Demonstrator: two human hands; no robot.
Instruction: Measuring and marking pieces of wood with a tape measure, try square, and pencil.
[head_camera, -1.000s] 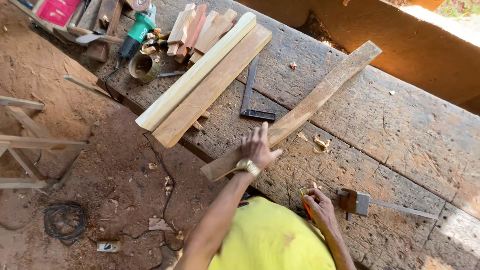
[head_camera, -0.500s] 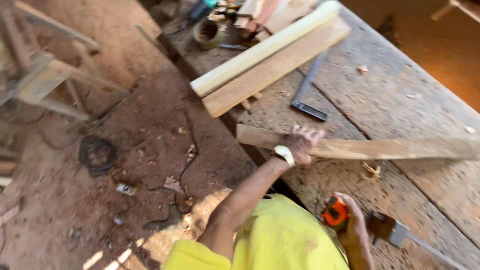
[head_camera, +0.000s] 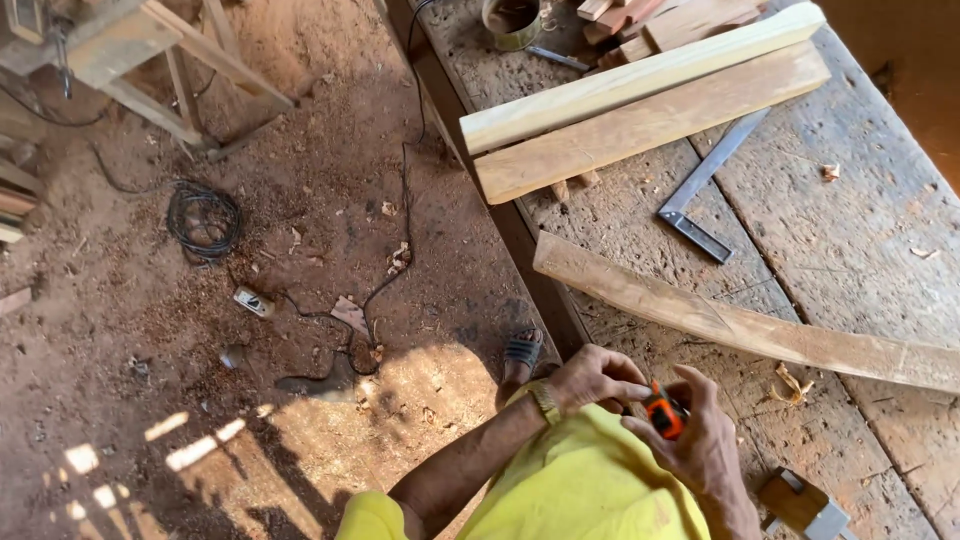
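Holding an orange tape measure (head_camera: 664, 412) close to your body, fingers of both your left hand (head_camera: 592, 378) and right hand (head_camera: 700, 446) gripping it, you have not yet stretched it along the weathered plank (head_camera: 740, 325) lying nearby on the surface (head_camera: 860, 230).

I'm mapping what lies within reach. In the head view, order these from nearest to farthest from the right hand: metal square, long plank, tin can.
From the right hand:
1. long plank, just ahead of it, lying across the bench.
2. metal square, farther up mid-bench.
3. tin can, at the far top edge.
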